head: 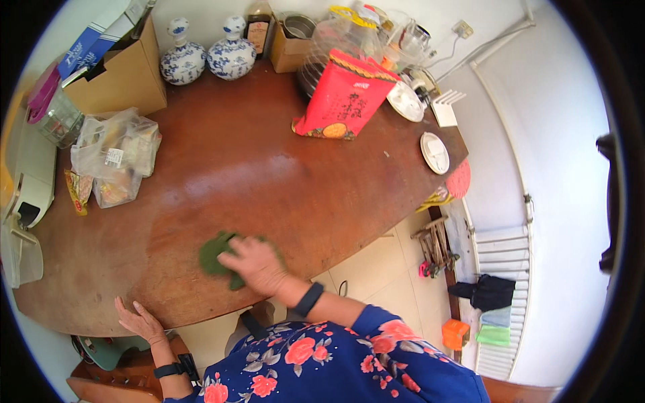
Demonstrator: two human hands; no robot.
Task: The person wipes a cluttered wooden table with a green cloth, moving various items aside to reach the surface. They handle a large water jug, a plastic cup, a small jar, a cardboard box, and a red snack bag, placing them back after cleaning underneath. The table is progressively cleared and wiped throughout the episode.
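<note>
My right hand (254,262) presses a green cloth (217,254) onto the brown wooden table (242,181), near the edge closest to me. The hand is slightly blurred, and its palm hides part of the cloth. To the left, my left hand (140,320) rests at the table's near edge with its fingers spread and nothing in it. A clear plastic bag with packets inside (116,156) lies on the left side of the tabletop, beside a small yellow and red packet (79,191). Farther back, a red snack bag (347,98) stands on the table.
Two blue-and-white porcelain bottles (183,59), a dark glass bottle (259,30) and cardboard boxes (126,75) line the back. A purple-lidded jar (58,111) stands left. White dishes (434,153) and a white router (444,112) are at right. A wooden stool (434,244) stands on the floor.
</note>
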